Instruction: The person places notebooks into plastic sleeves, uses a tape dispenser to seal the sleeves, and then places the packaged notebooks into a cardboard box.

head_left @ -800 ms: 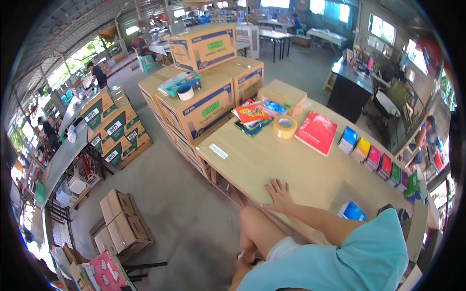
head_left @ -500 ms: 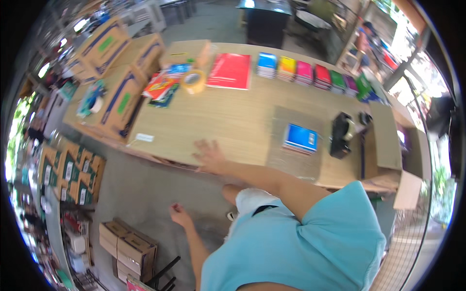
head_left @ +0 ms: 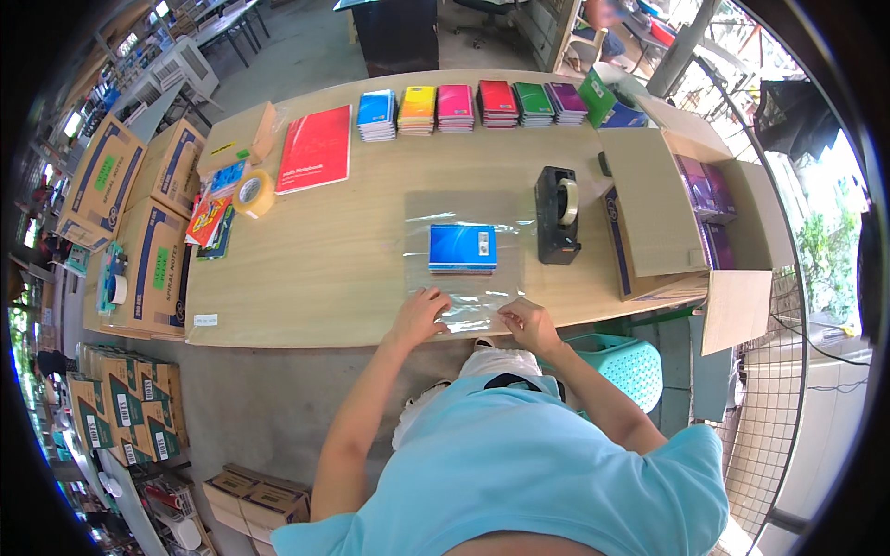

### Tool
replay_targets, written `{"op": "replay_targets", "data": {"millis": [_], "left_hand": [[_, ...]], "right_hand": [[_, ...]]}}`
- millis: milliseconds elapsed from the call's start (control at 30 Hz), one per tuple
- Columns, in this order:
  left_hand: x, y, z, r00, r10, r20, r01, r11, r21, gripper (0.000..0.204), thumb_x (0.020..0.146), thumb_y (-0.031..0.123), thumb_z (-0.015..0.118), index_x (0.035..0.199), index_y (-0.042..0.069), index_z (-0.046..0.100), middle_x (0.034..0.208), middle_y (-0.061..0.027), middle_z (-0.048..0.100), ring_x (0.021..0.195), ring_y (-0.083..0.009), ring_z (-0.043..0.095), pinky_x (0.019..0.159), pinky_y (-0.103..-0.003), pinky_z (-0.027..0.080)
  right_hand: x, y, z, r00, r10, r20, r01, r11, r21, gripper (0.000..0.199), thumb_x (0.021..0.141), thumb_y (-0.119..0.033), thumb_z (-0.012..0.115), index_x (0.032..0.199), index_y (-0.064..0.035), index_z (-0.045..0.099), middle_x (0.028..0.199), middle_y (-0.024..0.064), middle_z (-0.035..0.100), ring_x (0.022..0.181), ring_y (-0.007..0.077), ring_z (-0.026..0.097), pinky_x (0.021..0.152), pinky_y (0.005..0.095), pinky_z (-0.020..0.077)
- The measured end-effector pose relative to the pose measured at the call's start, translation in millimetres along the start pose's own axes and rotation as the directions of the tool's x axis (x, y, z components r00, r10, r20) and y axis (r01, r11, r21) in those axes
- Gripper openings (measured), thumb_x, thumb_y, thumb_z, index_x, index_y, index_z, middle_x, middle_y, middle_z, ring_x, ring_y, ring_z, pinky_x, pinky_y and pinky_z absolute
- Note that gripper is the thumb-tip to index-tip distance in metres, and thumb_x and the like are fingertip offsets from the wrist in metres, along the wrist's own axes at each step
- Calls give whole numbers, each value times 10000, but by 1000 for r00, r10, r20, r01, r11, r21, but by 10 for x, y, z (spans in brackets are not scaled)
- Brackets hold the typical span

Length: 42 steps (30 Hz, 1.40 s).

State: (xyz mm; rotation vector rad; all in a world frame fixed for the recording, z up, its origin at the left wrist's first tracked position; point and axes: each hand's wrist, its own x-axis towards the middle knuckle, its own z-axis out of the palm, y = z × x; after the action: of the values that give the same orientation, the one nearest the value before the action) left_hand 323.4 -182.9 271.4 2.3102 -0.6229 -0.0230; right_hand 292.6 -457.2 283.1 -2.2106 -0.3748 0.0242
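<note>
left hand: flat on the near edge of the clear plastic sheet, fingers spread and pressing down, gripping nothing.
right hand: at the sheet's near right corner, fingertips bent onto the edge; whether it pinches the film i cannot tell.
clear plastic sheet: lies spread on the wooden table, straight in front of the person, its near edge at the table's front rim.
blue notebook stack: sits in the middle of the sheet, just beyond both hands, touched by neither.
tape dispenser: black, just right of the sheet, with a roll of tape in it.
open carton: at the right end of the table, flaps out, purple books inside.
row of notebook stacks: along the far edge, blue, yellow, pink, red, green, purple.
red notebook: large, lying flat to the far left.
tape roll: tan, beside the red notebook.
stacked cartons: off the table's left end.
stool: teal plastic, under the table's near right side.
</note>
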Motion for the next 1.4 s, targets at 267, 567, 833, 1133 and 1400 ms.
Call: {"op": "replay_targets", "data": {"millis": [267,567,833,1133,1400], "left_hand": [[219,-203,134,972,-73,224,61,996,60,95,868,177,615,863,105,677,927,-88,639,901,-316,621,743,-437,511],[553,237,-221,995,-51,87,38,989,141,229,869,189,658,1077,124,586,994,-89,645,871,-345,641,726,-453,520],[870,-392,-827,994,-78,77,66,986,154,141,851,180,706,981,133,736,945,-49,734,845,-270,697,748,-379,543],[947,-124,-523,867,181,-465,-51,959,278,346,841,218,701,1166,111,653,1165,-128,624,1089,-314,581,924,-448,450],[691,205,147,994,37,-107,4,934,359,664,816,421,721,1391,148,532,1419,-189,423,1260,-386,418,1049,-519,337]], "right_hand": [[182,108,-133,979,-200,34,203,973,-112,204,785,-178,759,941,-66,692,977,103,649,923,271,634,805,405,505],[496,177,-3,954,-296,-43,244,855,-457,159,740,-162,735,889,-146,681,839,29,639,850,238,617,840,446,425],[1074,401,-463,986,-169,-4,159,932,-326,132,721,-131,723,848,-98,714,808,75,696,772,267,669,667,393,515],[2034,732,-779,840,231,491,-182,973,-145,174,724,-161,773,836,-33,738,716,99,702,622,197,675,610,335,534],[2408,719,-689,713,346,610,-136,922,-363,258,750,-285,764,858,-51,749,713,88,704,602,185,672,597,340,543]]}}
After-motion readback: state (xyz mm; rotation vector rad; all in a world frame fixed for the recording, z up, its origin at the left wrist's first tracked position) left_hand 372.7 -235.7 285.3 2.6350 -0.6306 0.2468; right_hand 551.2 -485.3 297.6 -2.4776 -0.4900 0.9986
